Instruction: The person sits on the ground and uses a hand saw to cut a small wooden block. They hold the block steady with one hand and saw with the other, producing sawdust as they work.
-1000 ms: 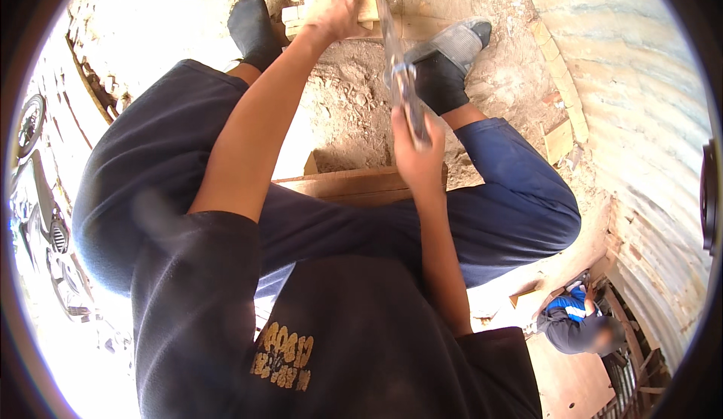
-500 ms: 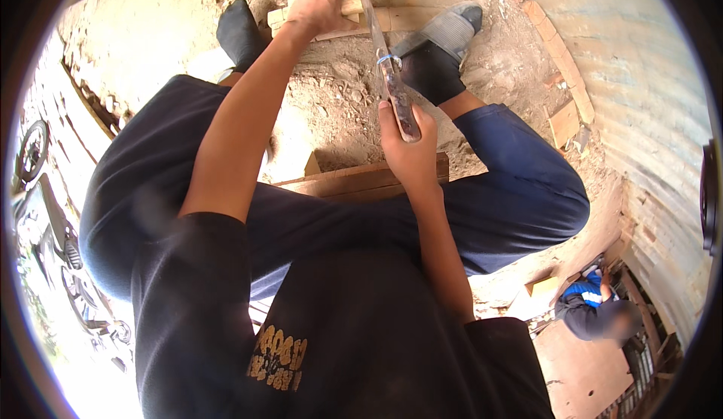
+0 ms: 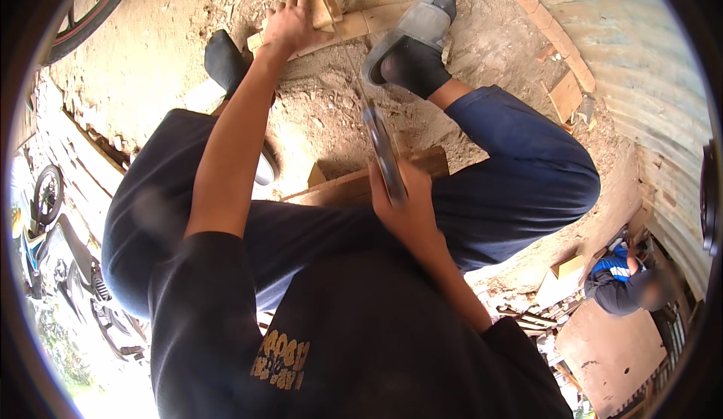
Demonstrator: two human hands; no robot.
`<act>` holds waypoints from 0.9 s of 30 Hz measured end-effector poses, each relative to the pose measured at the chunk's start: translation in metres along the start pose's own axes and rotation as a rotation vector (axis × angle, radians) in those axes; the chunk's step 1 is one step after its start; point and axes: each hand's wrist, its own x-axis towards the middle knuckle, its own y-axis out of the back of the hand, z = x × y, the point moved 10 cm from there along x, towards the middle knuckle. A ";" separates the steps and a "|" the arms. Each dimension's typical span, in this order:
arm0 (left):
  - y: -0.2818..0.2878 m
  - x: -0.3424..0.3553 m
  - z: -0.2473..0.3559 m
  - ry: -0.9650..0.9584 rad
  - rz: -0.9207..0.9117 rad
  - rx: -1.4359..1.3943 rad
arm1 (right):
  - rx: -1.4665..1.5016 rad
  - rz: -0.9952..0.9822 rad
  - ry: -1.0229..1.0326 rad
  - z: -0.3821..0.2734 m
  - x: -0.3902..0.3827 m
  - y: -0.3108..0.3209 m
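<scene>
My left hand [image 3: 290,25] presses down with its fingers curled over a short wooden block [image 3: 327,10], which lies across a longer wooden plank [image 3: 384,17] on the dirt. My right hand [image 3: 404,191] is closed round the dark handle [image 3: 385,155] of a handsaw, close in front of my lap. The saw's thin blade [image 3: 348,63] points away from me and passes beside the block's right end. It shows nearly edge-on and blurred, so its teeth cannot be made out.
My feet, one in a grey slide sandal [image 3: 422,23], flank the plank. A wooden board [image 3: 354,190] lies before my lap. Bricks [image 3: 550,31] line the corrugated metal wall [image 3: 640,65] at right. Motorcycles [image 3: 71,268] stand at left; another person [image 3: 621,279] is at lower right.
My right hand has drawn the handsaw back toward my body. My left hand stays on the wooden block. The whole view has shifted slightly.
</scene>
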 end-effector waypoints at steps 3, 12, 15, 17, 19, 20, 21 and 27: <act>0.004 -0.005 0.002 0.021 0.026 0.072 | 0.050 -0.002 0.038 -0.007 0.000 0.004; 0.009 -0.002 0.000 0.015 0.055 0.080 | 0.033 -0.012 0.117 0.018 0.020 -0.014; 0.001 -0.008 0.000 0.048 0.045 0.075 | 0.061 -0.017 0.070 0.020 0.028 -0.019; -0.001 -0.002 0.004 0.040 0.024 0.032 | 0.082 -0.005 0.029 0.012 0.077 -0.024; -0.003 0.006 0.005 0.015 -0.033 -0.035 | 0.042 -0.041 -0.024 0.016 0.072 -0.028; 0.000 0.003 0.001 0.014 0.001 -0.018 | 0.029 -0.073 -0.039 0.017 0.068 -0.032; -0.001 -0.005 0.000 0.012 0.035 -0.001 | 0.047 -0.040 0.008 0.012 0.054 -0.027; 0.004 -0.003 0.002 0.033 0.075 0.016 | -0.062 0.023 0.086 0.005 0.071 -0.031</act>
